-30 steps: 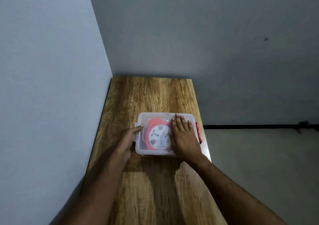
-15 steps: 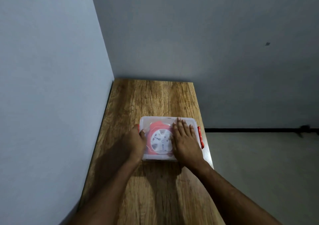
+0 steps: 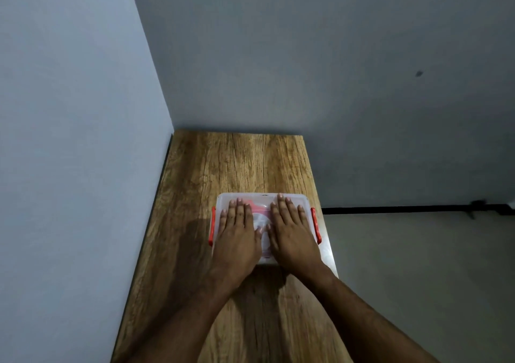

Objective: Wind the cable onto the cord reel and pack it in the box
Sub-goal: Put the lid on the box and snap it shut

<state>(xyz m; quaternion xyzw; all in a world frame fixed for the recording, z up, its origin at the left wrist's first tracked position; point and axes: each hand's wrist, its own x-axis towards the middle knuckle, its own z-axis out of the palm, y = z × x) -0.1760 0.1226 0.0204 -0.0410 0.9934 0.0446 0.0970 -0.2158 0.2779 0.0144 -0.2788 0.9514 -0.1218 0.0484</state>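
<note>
- Cord reel (image 3: pixel 261 220) — red with a pale round face — lies inside the clear plastic box (image 3: pixel 262 197), seen only in part through the lid in the gap between the two hands; the cable on it cannot be made out.
- Box sits closed on the tabletop (image 3: pixel 237 162), toward the near right part of the wood, its right side close to the tabletop's right edge.
- Lid is translucent, with rounded corners, and covers the whole box.
- One red latch (image 3: pixel 212 230) runs down the box's left side, and a second red latch (image 3: pixel 316 224) runs down its right side; both lie against the box walls.
- Left hand (image 3: pixel 237 237) lies flat on the left half of the lid, palm down, fingers straight and together, tips near the far edge — it is released, grasping nothing.
- Right hand (image 3: pixel 289 234) lies flat on the right half of the lid in the same way, fingers straight and pointing away from the person, grasping nothing.
- Thumbs of the two hands point inward and nearly meet over the reel's pale face.
- Both bare forearms reach in from the lower edge of the view.
- Tabletop is brown wood grain, set into a corner between a pale wall (image 3: pixel 69 139) on the left and a grey wall (image 3: pixel 306 56) behind.
- A dark strip (image 3: pixel 404 209) runs along the foot of the wall to the right, above a pale floor (image 3: pixel 432 279).
</note>
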